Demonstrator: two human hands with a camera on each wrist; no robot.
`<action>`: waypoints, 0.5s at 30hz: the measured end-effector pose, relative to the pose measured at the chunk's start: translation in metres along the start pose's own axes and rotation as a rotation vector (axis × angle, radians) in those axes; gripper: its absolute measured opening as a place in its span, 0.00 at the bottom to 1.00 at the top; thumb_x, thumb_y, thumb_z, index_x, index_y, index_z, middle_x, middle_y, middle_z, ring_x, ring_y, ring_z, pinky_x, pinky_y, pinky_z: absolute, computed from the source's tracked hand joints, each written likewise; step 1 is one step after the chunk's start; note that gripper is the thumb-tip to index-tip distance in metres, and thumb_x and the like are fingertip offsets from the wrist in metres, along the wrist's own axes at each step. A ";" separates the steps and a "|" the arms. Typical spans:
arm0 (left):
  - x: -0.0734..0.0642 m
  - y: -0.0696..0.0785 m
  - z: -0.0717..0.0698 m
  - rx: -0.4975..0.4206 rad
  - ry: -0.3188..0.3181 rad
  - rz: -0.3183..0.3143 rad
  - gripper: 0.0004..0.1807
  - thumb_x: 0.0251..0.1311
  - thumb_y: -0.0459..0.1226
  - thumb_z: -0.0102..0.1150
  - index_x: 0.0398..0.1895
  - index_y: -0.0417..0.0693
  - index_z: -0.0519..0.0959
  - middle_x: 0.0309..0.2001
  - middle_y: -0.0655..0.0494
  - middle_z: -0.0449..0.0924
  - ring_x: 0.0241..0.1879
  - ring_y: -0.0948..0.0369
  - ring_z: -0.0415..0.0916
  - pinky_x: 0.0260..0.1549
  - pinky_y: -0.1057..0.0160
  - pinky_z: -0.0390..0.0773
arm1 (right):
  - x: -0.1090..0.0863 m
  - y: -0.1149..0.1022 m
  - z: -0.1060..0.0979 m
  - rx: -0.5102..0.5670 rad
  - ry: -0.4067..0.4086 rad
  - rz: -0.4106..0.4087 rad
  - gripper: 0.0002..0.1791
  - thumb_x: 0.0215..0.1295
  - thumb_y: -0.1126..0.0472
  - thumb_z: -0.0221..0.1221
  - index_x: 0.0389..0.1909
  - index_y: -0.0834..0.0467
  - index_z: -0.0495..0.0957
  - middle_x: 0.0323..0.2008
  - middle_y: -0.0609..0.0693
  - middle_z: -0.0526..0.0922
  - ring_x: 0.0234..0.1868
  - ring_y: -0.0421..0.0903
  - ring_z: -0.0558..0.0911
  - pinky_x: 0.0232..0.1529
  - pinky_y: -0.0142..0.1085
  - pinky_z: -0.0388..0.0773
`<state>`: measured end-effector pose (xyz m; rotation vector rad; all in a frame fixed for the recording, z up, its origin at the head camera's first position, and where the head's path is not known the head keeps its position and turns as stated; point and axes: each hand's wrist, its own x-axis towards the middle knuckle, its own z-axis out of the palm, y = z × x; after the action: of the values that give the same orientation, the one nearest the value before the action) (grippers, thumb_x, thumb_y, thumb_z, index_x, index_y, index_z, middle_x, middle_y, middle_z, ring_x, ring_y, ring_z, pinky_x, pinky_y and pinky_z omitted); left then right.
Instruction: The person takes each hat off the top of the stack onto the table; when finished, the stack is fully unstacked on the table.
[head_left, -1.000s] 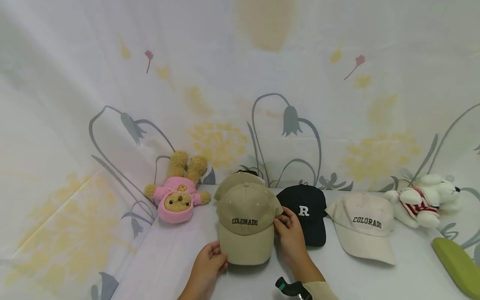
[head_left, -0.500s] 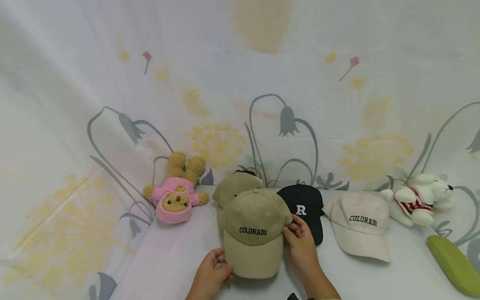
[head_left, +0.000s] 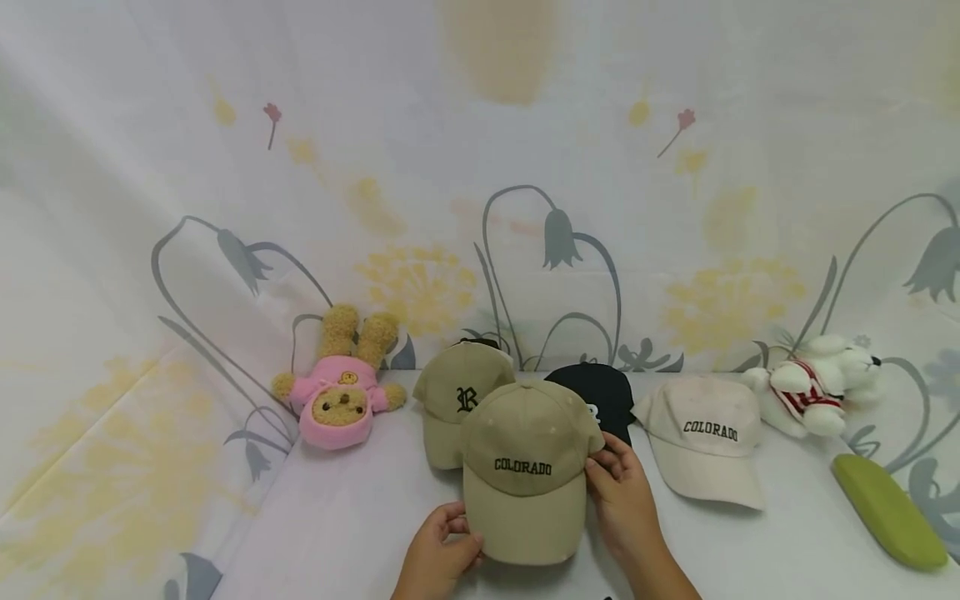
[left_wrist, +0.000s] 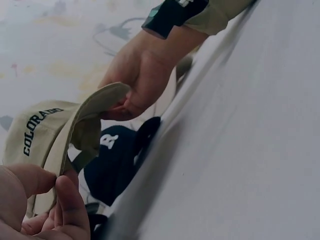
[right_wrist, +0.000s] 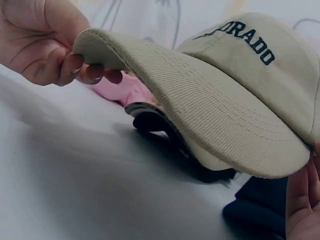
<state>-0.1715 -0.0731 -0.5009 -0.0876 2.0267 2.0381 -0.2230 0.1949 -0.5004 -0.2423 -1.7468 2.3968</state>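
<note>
A khaki baseball cap [head_left: 525, 467] lettered COLORADO is held up between both hands, its brim toward me. My left hand [head_left: 441, 550] pinches the left edge of the brim between thumb and fingers, as the left wrist view also shows. On the other side my right hand [head_left: 626, 500] grips the cap's side by the end of the brim. Behind it lie a second khaki cap [head_left: 442, 400] with a gothic letter and a black cap [head_left: 600, 385], both partly covered. In the right wrist view the brim [right_wrist: 210, 120] hangs above the white surface.
A cream COLORADO cap [head_left: 705, 433] lies right of the black one. Toy animals flank the row: a teddy bear [head_left: 341, 392] in pink at left, a white plush [head_left: 817, 387] at right. A green oblong object [head_left: 888, 512] lies at front right. Flower-printed cloth [head_left: 420, 208] hangs behind.
Both hands have brought the held cap toward me and to the right, away from the second khaki cap, whose letter now shows. The black cap is more covered.
</note>
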 end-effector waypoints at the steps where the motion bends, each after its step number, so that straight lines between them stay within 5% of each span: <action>1: 0.000 0.000 0.003 0.000 0.005 -0.004 0.34 0.63 0.30 0.66 0.69 0.25 0.66 0.47 0.45 0.80 0.34 0.60 0.83 0.38 0.59 0.86 | -0.001 -0.001 -0.002 0.002 0.005 0.004 0.27 0.75 0.74 0.54 0.70 0.55 0.63 0.46 0.41 0.78 0.49 0.36 0.80 0.49 0.28 0.81; 15: -0.004 -0.003 0.041 -0.021 -0.049 -0.024 0.35 0.58 0.28 0.67 0.69 0.28 0.66 0.42 0.48 0.80 0.31 0.60 0.82 0.36 0.57 0.86 | -0.015 -0.018 -0.043 0.025 0.005 -0.024 0.24 0.75 0.73 0.56 0.66 0.53 0.65 0.44 0.41 0.77 0.44 0.35 0.80 0.45 0.27 0.80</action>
<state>-0.1608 -0.0333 -0.5017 -0.0649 1.9652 2.0275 -0.1975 0.2363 -0.4955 -0.2228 -1.7064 2.3972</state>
